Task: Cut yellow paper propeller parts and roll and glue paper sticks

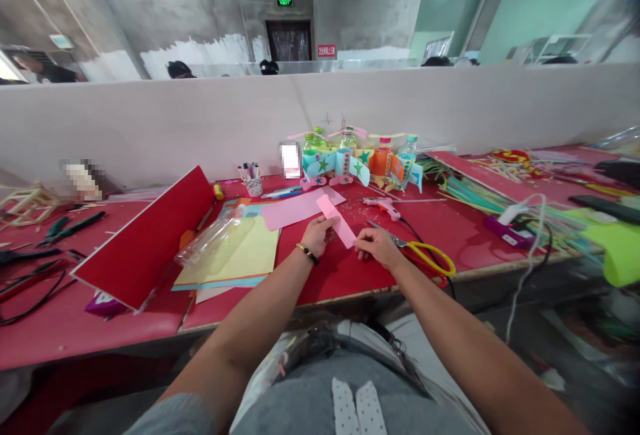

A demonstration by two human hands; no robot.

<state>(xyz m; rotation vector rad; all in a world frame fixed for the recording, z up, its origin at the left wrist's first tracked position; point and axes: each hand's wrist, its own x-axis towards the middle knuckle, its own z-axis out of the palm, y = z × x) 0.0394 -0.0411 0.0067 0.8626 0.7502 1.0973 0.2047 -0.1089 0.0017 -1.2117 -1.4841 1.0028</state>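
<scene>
A pink paper strip is held slanting between my two hands above the red tabletop. My left hand pinches its left side, the thumb lying on the paper. At the lower right corner of the strip, my right hand grips the edge between thumb and fingers. Behind the strip lies a larger pink sheet. Yellow-handled scissors rest just right of my right hand, partly hidden by it. A pink glue gun lies beyond that hand.
Bottle planes with paper wings stand at the back. Left are coloured sheets, a clear plastic bottle, a pen cup and a leaning red board. Right are a purple power strip, cables and thin sticks.
</scene>
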